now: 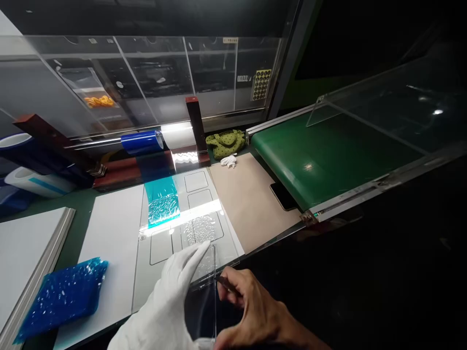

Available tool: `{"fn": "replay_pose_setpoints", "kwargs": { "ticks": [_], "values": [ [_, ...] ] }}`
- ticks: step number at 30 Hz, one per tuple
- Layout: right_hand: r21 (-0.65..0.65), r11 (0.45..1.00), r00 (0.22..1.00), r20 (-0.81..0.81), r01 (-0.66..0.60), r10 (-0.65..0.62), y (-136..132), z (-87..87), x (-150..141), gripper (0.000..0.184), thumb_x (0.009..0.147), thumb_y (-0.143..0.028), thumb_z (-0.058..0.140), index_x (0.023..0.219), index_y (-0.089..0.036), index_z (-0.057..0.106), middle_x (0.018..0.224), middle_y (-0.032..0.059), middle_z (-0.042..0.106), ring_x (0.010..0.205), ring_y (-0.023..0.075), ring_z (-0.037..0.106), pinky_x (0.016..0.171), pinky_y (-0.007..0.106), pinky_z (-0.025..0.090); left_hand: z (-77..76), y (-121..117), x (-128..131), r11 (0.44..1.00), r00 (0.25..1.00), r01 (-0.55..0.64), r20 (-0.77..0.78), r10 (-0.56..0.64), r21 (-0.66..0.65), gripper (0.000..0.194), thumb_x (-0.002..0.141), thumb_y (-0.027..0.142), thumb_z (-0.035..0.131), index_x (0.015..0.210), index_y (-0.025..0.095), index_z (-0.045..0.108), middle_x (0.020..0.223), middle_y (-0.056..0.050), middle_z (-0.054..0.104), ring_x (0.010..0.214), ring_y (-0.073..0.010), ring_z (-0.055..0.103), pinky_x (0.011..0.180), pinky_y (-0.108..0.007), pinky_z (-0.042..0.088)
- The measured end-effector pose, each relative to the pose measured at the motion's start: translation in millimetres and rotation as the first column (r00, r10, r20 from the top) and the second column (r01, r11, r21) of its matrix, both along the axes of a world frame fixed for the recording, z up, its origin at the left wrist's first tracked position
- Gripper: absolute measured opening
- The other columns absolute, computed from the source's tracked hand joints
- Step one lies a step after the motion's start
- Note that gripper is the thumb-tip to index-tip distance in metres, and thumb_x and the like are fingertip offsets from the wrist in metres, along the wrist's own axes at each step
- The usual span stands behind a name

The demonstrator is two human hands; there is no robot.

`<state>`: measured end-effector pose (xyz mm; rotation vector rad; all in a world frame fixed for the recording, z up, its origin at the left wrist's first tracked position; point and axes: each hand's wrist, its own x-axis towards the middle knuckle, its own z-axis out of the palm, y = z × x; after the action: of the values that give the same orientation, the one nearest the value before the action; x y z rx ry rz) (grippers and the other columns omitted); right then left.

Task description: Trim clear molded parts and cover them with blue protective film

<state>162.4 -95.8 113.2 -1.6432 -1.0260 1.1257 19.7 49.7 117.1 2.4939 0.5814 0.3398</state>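
Head view finding: unsecured hold, glare-affected surfaces

Clear rigid panel (202, 297) is held upright at the near edge of the white template board (226, 245), between the white-gloved left hand (164, 296) and the bare right hand (255, 311). Left hand's fingers are extended and lie against the panel's upper part; whether they grip it cannot be confirmed. Right hand is curled, thumb and fingers closed on a slim dark tool (226, 284), and sits at the panel's right edge.

Risks, as judged: the panel overhangs the edge of the green worktop (82, 209), so a slip could drop it into the dark area below. The dark tool's tip, close to the panel, could scratch it. The bare right hand could leave skin marks on the clear surface. Crumpled blue protective film (62, 299) lies loose beside the board, and teal film (162, 201) sits on it; either could trap dust or snag the panel if it is lowered there.

Limits: the tool's tip and type cannot be made out. The panel's lower end is lost against the dark background. Strong glare crosses the board, obscuring part of its outlines and the film, so surface condition cannot be verified.
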Motion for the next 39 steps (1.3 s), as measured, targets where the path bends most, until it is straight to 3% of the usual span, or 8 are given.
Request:
{"fn": "replay_pose_setpoints", "kwargs": {
  "ticks": [2, 6, 12, 20, 27, 39],
  "values": [
    [0.036, 0.999, 1.000, 0.014, 0.019, -0.019, -1, -2.5, 0, 0.064, 0.036, -0.058, 0.083, 0.083, -0.024, 0.056, 0.081, 0.0008, 0.055, 0.068, 0.0146, 0.047, 0.049, 0.022, 0.038, 8.5, 1, 0, 0.996, 0.996, 0.077, -0.041, -0.079, -0.037, 0.075, 0.077, 0.045, 0.054, 0.144, 0.034, 0.021, 0.135, -0.007, 0.043, 0.122, -0.0313, 0.044, 0.102, -0.048, 0.037],
    [0.064, 0.998, 0.998, 0.059, -0.019, 0.015, -1, 3.2, 4, 0.064, 0.038, -0.062, 0.081, 0.082, -0.025, 0.053, 0.079, 0.0009, 0.055, 0.068, 0.0153, 0.047, 0.052, 0.024, 0.040, 22.7, 2, -4, 0.970, 0.966, 0.189, -0.147, -0.212, -0.154, 0.112, 0.057, 0.056, 0.070, 0.147, 0.026, 0.009, 0.143, -0.013, 0.030, 0.128, -0.0368, 0.037, 0.100, -0.049, 0.041],
    [0.003, 0.996, 0.994, 0.067, -0.086, 0.086, 5, 9.9, 8, 0.061, 0.040, -0.060, 0.082, 0.077, -0.024, 0.048, 0.076, -0.0005, 0.053, 0.069, 0.0153, 0.047, 0.055, 0.024, 0.043, 22.0, 2, -4, 0.964, 0.955, 0.180, -0.199, -0.219, -0.196, 0.117, 0.054, 0.056, 0.073, 0.146, 0.027, 0.007, 0.143, -0.014, 0.027, 0.127, -0.0378, 0.038, 0.097, -0.049, 0.045],
    [-0.044, 0.993, 0.993, 0.019, -0.114, 0.115, 14, -11.2, -3, 0.079, 0.024, -0.068, 0.078, 0.078, -0.019, 0.048, 0.074, -0.0031, 0.049, 0.071, 0.0126, 0.048, 0.058, 0.022, 0.045, 30.3, 4, -2, 0.951, 0.946, 0.140, -0.245, -0.210, -0.276, 0.124, 0.048, 0.045, 0.080, 0.145, 0.029, 0.005, 0.144, -0.012, 0.022, 0.130, -0.0371, 0.032, 0.103, -0.048, 0.039],
    [0.001, 0.993, 0.992, 0.041, -0.122, 0.122, 21, -7.8, -9, 0.075, 0.031, -0.072, 0.075, 0.075, -0.019, 0.047, 0.070, -0.0033, 0.047, 0.067, 0.0113, 0.046, 0.057, 0.022, 0.044, 32.2, 13, -3, 0.938, 0.927, 0.143, -0.290, -0.239, -0.315, 0.124, 0.048, 0.045, 0.079, 0.145, 0.031, 0.004, 0.144, -0.010, 0.020, 0.133, -0.0345, 0.028, 0.105, -0.046, 0.036],
    [0.057, 0.996, 0.992, 0.108, -0.066, 0.059, 22, 7.3, -22, 0.064, 0.051, -0.075, 0.067, 0.064, -0.021, 0.036, 0.061, -0.0051, 0.042, 0.053, 0.0071, 0.035, 0.048, 0.019, 0.032, 39.0, 16, -4, 0.944, 0.923, 0.204, -0.270, -0.274, -0.260, 0.117, 0.053, 0.060, 0.072, 0.145, 0.028, 0.008, 0.139, -0.013, 0.027, 0.127, -0.0350, 0.037, 0.101, -0.047, 0.041]
  ]
}}
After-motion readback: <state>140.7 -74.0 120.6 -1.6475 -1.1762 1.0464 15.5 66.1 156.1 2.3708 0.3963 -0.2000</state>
